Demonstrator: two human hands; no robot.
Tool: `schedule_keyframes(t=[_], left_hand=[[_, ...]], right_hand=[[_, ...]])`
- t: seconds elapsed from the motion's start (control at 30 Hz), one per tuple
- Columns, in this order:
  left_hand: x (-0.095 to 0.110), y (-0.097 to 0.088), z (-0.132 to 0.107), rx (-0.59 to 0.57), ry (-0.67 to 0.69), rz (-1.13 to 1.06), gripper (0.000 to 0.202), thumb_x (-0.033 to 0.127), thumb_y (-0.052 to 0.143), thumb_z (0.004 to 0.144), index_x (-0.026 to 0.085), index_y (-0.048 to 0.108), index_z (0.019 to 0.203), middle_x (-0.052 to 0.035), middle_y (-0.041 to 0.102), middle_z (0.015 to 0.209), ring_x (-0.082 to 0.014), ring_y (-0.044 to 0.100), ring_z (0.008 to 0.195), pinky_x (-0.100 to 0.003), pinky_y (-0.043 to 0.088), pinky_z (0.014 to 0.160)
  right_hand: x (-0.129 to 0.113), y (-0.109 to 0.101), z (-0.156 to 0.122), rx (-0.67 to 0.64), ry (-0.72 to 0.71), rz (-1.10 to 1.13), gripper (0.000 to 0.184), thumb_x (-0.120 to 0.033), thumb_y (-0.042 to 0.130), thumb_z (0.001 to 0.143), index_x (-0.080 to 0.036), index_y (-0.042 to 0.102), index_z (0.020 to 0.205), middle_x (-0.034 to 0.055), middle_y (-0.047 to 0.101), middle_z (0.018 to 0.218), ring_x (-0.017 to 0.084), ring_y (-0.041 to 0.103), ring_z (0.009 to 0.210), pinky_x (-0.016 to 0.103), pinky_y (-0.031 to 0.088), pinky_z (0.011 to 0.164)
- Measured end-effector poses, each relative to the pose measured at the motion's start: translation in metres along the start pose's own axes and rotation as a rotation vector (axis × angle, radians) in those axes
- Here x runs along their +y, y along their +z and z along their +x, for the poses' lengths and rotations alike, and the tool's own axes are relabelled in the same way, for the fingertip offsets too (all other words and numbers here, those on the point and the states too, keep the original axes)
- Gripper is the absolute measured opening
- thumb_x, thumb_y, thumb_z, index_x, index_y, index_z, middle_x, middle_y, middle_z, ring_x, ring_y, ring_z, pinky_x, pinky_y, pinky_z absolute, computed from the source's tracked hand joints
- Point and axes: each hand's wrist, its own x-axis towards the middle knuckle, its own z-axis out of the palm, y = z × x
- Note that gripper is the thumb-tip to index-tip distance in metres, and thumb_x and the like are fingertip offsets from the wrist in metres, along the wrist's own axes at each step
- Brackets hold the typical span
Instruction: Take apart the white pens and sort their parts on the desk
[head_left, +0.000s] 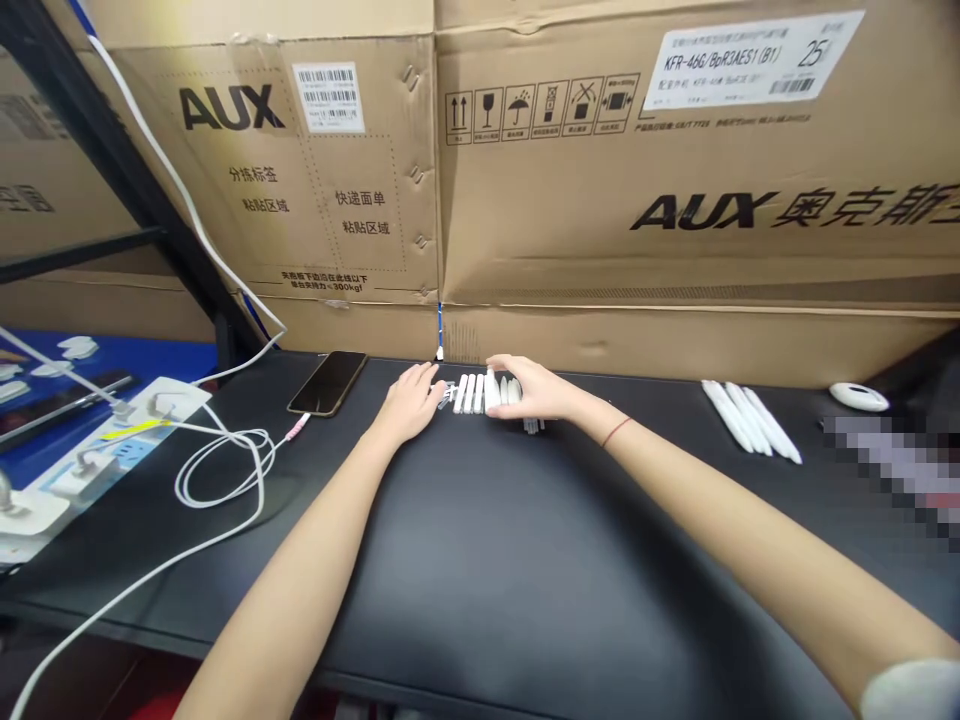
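Bare forearms (300, 570) reach across a matte black desk (480, 560) to a row of narrow white plastic sticks (472, 393)

Nearest us, a pale sleeve (911, 690) is cut off at the lower right corner. At centre frame, the left hand (409, 400) lies flat, fingers together, tips at the row's left end. The right hand (536, 388) arches over the other end, fingers together; we cannot tell whether they clamp anything. It hides part of the row, so we cannot count the sticks. We judge that a careless push could scatter them or tip one off the desk. To the right lies a loose pile of white sticks (750, 420). At left, a black smartphone (328, 383) sits near a looped white cable (225, 470), which could snag a sleeve. Tan AUX cartons (300, 180) fill the top; a pixelated patch (885, 460) obscures the right.
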Motion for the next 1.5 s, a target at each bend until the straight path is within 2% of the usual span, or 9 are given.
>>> schedule_keyframes(t=[0.17, 0.5, 0.6, 0.7, 0.83, 0.93, 1.07, 1.4, 1.5], left_hand=[[0.009, -0.003, -0.004, -0.143, -0.007, 0.044, 0.056, 0.042, 0.023, 0.097, 0.015, 0.031, 0.145, -0.0074, 0.029, 0.153, -0.0230, 0.021, 0.142, -0.044, 0.018, 0.115], [0.013, -0.006, -0.004, -0.183, -0.027, 0.074, 0.052, 0.041, 0.021, 0.097, 0.021, 0.033, 0.144, -0.0059, 0.032, 0.151, -0.0216, 0.025, 0.141, -0.045, 0.017, 0.115], [0.008, -0.004, -0.003, -0.149, 0.000, 0.050, 0.052, 0.041, 0.022, 0.097, 0.020, 0.036, 0.143, -0.0065, 0.035, 0.150, -0.0230, 0.027, 0.140, -0.046, 0.020, 0.114], [0.000, -0.001, 0.000, -0.050, 0.069, 0.003, 0.053, 0.042, 0.026, 0.096, 0.016, 0.040, 0.140, -0.0091, 0.040, 0.147, -0.0247, 0.031, 0.139, -0.045, 0.025, 0.113], [0.003, -0.001, 0.001, 0.178, 0.210, -0.067, 0.048, 0.041, 0.030, 0.095, 0.015, 0.051, 0.129, -0.0105, 0.053, 0.136, -0.0244, 0.041, 0.132, -0.044, 0.032, 0.111], [0.021, -0.002, -0.002, 0.317, 0.319, -0.082, 0.040, 0.037, 0.033, 0.095, 0.016, 0.058, 0.118, -0.0106, 0.062, 0.123, -0.0230, 0.053, 0.120, -0.042, 0.041, 0.104], [0.054, 0.000, -0.010, 0.331, 0.490, -0.071, 0.030, 0.030, 0.039, 0.094, 0.016, 0.063, 0.104, -0.0095, 0.069, 0.104, -0.0218, 0.061, 0.102, -0.039, 0.049, 0.091], [0.105, 0.011, -0.022, 0.212, 0.738, -0.043, 0.027, 0.020, 0.040, 0.092, 0.020, 0.066, 0.096, -0.0064, 0.069, 0.091, -0.0186, 0.062, 0.091, -0.036, 0.050, 0.083], [0.136, 0.006, -0.040, 0.176, 0.802, -0.080, 0.029, 0.018, 0.040, 0.091, 0.022, 0.067, 0.098, -0.0056, 0.069, 0.090, -0.0177, 0.061, 0.089, -0.035, 0.051, 0.081]], right_hand=[[-0.006, 0.006, 0.008, -0.046, 0.041, 0.002, 0.075, -0.044, 0.075, 0.065, -0.016, 0.048, 0.129, 0.0142, 0.056, 0.129, 0.031, 0.049, 0.122, 0.045, 0.040, 0.102], [-0.003, 0.005, 0.003, -0.013, 0.029, 0.011, 0.077, -0.052, 0.073, 0.065, -0.016, 0.049, 0.129, 0.0148, 0.056, 0.128, 0.031, 0.050, 0.121, 0.045, 0.042, 0.099], [-0.001, -0.002, -0.018, 0.109, -0.018, -0.012, 0.060, -0.050, 0.065, 0.075, -0.017, 0.053, 0.124, 0.0131, 0.058, 0.126, 0.028, 0.053, 0.118, 0.043, 0.043, 0.098], [0.013, -0.016, -0.056, 0.276, 0.022, -0.122, 0.035, -0.043, 0.055, 0.083, -0.020, 0.060, 0.109, 0.0094, 0.066, 0.108, 0.025, 0.059, 0.104, 0.040, 0.046, 0.091], [0.050, -0.041, -0.121, 0.399, 0.463, -0.417, 0.025, -0.033, 0.045, 0.086, -0.018, 0.064, 0.083, 0.0093, 0.067, 0.084, 0.025, 0.061, 0.083, 0.037, 0.045, 0.077], [0.072, -0.057, -0.160, 0.375, 0.778, -0.668, 0.027, -0.030, 0.043, 0.086, -0.012, 0.064, 0.092, 0.0156, 0.065, 0.091, 0.029, 0.060, 0.085, 0.037, 0.043, 0.071], [0.083, -0.068, -0.178, 0.262, 0.933, -0.822, 0.035, -0.030, 0.040, 0.088, -0.005, 0.062, 0.100, 0.0220, 0.061, 0.099, 0.031, 0.058, 0.089, 0.037, 0.041, 0.068], [0.091, -0.068, -0.185, 0.337, 0.864, -0.793, 0.035, -0.028, 0.042, 0.083, -0.006, 0.067, 0.092, 0.0249, 0.061, 0.093, 0.034, 0.057, 0.084, 0.042, 0.046, 0.063], [0.096, -0.067, -0.187, 0.358, 0.820, -0.782, 0.032, -0.025, 0.041, 0.082, -0.009, 0.068, 0.084, 0.0222, 0.062, 0.087, 0.033, 0.059, 0.079, 0.041, 0.046, 0.062]])
